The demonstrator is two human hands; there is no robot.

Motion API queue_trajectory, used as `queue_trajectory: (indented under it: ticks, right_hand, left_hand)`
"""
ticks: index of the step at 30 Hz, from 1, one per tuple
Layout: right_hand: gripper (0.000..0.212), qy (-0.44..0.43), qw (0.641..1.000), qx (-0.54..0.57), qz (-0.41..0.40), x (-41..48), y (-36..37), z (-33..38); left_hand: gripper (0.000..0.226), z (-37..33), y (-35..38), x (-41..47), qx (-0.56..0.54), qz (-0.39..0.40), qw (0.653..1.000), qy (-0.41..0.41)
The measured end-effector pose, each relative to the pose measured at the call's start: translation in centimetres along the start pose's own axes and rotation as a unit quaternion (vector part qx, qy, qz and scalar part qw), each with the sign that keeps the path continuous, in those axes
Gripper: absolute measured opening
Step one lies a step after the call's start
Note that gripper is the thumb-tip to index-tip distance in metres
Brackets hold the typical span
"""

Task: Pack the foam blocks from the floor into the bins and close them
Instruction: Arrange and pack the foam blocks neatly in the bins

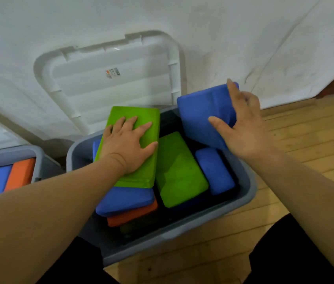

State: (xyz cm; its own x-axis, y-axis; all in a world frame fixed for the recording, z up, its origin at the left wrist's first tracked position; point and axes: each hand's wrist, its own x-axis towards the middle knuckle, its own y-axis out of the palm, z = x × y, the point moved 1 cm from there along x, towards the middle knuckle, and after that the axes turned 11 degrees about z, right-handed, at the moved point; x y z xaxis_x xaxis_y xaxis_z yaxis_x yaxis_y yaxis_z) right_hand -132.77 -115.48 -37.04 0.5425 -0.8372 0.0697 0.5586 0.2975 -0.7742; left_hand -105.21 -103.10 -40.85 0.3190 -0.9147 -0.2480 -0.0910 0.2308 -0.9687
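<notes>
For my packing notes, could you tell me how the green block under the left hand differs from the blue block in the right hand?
The green block lies flat on the stack in the bin; the blue block is tilted above its far corner. The left hand presses the green block flat-fingered; the right hand grips the blue block. Both are rounded slabs.

1. The green block (pixel 134 114) on the left and the far right blue block (pixel 197 117) look like matt foam, finely grained, without shine.
2. The grey bin (pixel 182 232) is smooth plastic with a dull sheen.
3. The white lid (pixel 110 93) is glossier, ribbed plastic and bears a small paper label (pixel 112 73).
4. The floor (pixel 305 140) is pale wood boards with a light satin finish.
5. The wall (pixel 244 37) is matt white and scuffed.
</notes>
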Motion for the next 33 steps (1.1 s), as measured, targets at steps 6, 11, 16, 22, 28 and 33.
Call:
queue_trajectory:
  ticks: [6,11,16,22,28,33]
  right_hand:
    - [0.07,-0.018,0.999,-0.013,-0.05,0.2,-0.5,0.4]
    - [0.093,-0.003,0.996,-0.057,0.062,-0.3,1.9,1.5]
    - [0.098,-0.002,0.995,-0.081,0.062,-0.1,2.2,1.7]
    - [0.094,0.01,0.989,-0.12,0.083,0.0,1.0,2.4]
    - [0.086,0.049,0.975,-0.164,0.141,1.0,0.0,3.5]
    - [0.082,0.068,0.974,-0.153,0.153,3.0,0.2,3.5]
  left_hand:
    - [0.086,0.8,0.0,-0.7,-0.012,-0.006,1.0,-0.006]
    - [0.086,0.9,0.0,-1.1,-0.014,-0.007,1.0,-0.007]
    - [0.086,0.8,0.0,-0.8,-0.023,-0.008,1.0,-0.001]
    - [0.085,1.2,0.1,-1.1,-0.028,-0.007,1.0,0.0]
    - [0.085,1.0,-0.1,-1.1,-0.035,-0.005,0.999,0.002]
    - [0.086,1.1,-0.2,-1.2,-0.043,-0.006,0.999,0.002]
